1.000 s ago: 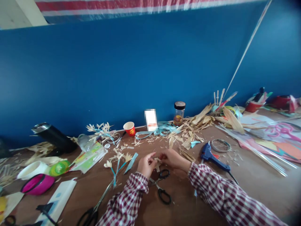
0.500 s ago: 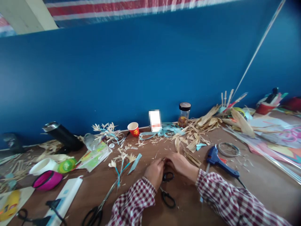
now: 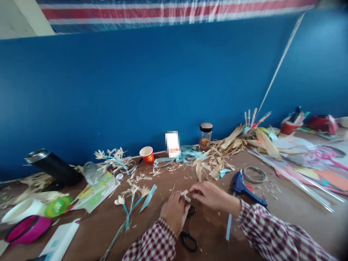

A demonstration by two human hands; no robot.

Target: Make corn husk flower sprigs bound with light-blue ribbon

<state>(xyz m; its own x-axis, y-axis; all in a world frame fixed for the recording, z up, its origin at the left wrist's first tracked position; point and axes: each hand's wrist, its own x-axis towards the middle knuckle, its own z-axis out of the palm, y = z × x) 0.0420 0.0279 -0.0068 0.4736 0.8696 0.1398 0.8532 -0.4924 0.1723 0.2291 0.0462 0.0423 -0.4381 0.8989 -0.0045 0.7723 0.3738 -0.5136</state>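
My left hand (image 3: 174,212) is closed on a small pale husk piece (image 3: 186,195), which sticks out beyond its fingertips. Just to the right, my right hand (image 3: 208,195) has its fingers bent and a little apart, near the husk piece, with nothing visible in them. Black-handled scissors (image 3: 189,241) lie under and beside my left hand, partly hidden by it. Husk flowers on blue stems (image 3: 127,208) rest to the left, next to a blue strip (image 3: 148,198). A blue glue gun (image 3: 248,190) lies right of my right hand.
Behind my hands are a red paper cup (image 3: 147,155), a lidded jar (image 3: 205,137), blue ribbon (image 3: 190,154) and dry husks (image 3: 231,143). A black flask (image 3: 56,166) and a pink container (image 3: 28,230) are at left. A wire coil (image 3: 255,174) lies at right.
The view has shifted to the right. My hands have moved apart, my right hand's fingers have loosened, and the husk piece now shows in my left hand.
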